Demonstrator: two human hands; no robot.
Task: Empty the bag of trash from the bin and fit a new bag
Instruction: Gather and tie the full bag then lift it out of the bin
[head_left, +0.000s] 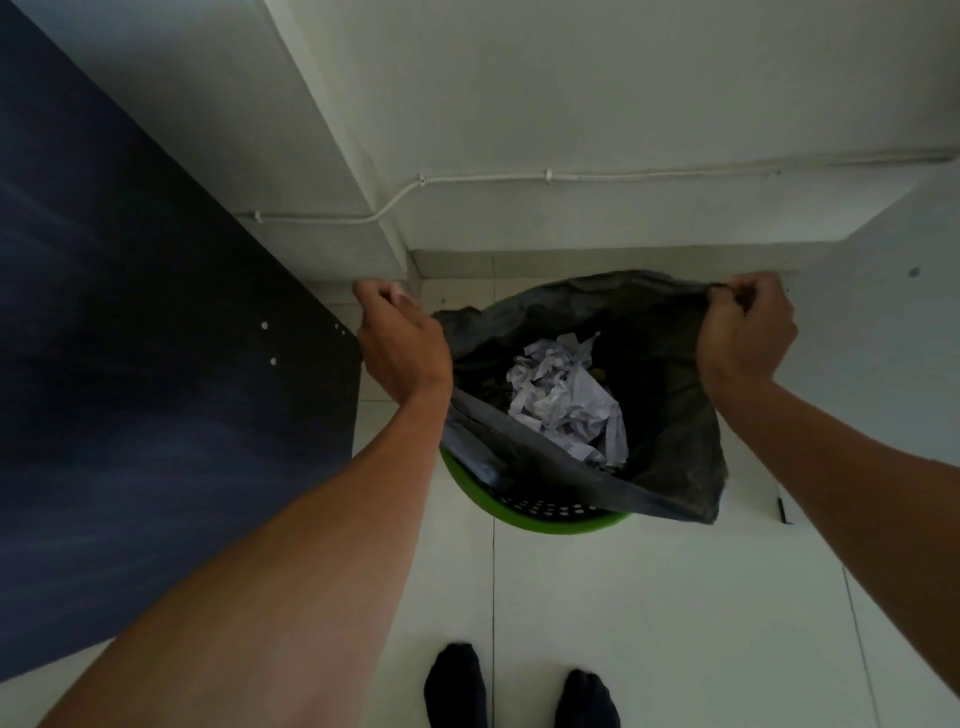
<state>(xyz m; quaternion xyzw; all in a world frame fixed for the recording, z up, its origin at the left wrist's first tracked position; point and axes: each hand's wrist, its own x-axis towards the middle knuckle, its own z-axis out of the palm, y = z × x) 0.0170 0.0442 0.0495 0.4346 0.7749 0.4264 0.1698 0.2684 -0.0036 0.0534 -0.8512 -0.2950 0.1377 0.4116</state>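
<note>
A green perforated bin (540, 517) stands on the white tiled floor, lined with a black trash bag (670, 395). Crumpled white paper (563, 400) lies inside the bag. My right hand (745, 332) pinches the bag's rim at the far right and holds it stretched above the bin. My left hand (402, 345) has its fingers curled at the bag's left rim; the bag edge runs under the hand, so the grip itself is hidden. The bag's mouth is spread wide between the two hands.
A dark blue panel (130, 389) stands close on the left. White walls meet in a corner behind the bin, with a white cable (545, 179) along them. A white cabinet side (883, 312) is on the right. My feet in dark socks (457, 686) stand in front.
</note>
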